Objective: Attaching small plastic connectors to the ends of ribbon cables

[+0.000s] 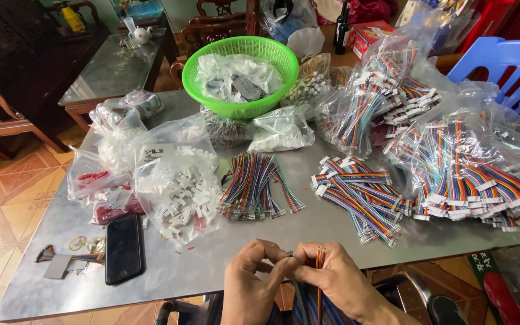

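Both hands meet at the near table edge. The right hand [332, 278] pinches a rainbow ribbon cable [319, 283] that hangs down below the edge. The left hand [253, 280] has fingertips closed on a small part, too small to identify, just beside the cable top. Beyond lie loose cable bundles [254, 186], a bag of white connectors [179, 192], a black phone [123, 248] and a green basket [242, 48] on the table [308, 232].
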